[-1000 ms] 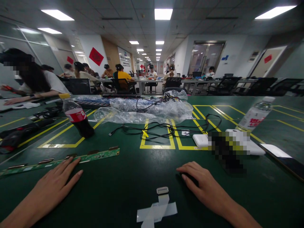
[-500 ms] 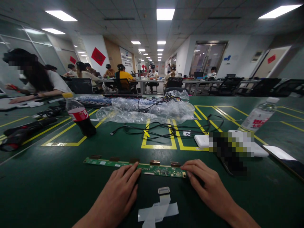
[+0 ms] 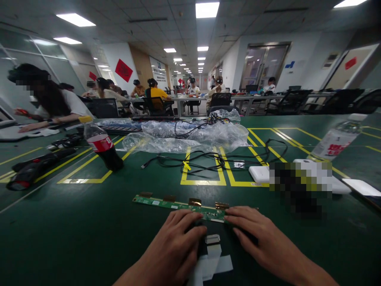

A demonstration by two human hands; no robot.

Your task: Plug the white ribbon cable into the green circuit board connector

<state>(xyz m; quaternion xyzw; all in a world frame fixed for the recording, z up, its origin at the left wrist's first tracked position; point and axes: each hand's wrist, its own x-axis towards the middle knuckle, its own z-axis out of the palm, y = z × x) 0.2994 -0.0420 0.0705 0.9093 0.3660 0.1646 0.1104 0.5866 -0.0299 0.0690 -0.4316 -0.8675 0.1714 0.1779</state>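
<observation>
A long green circuit board (image 3: 178, 205) with brown flexible tabs along its far edge lies on the table in front of me. The fingertips of my left hand (image 3: 175, 242) touch its near edge around the middle; the fingers are bent slightly and not wrapped around it. My right hand (image 3: 258, 234) lies over the board's right end, fingers stretched out and thumb apart, hiding that end. Between my hands is a white flat ribbon cable (image 3: 214, 251) with a connector at its far end. My left hand covers part of the cable and nearly reaches the connector.
Behind the board are tangled black cables (image 3: 205, 162) and clear bubble wrap (image 3: 187, 139). A cola bottle (image 3: 102, 147) stands left; a clear bottle (image 3: 337, 139), white power bank (image 3: 258, 174) and phone (image 3: 361, 187) are right. A co-worker (image 3: 70, 103) sits at far left.
The board has slid to the right under my right hand, and my left hand has moved right with it, now partly covering the ribbon cable. The view has shifted slightly.
</observation>
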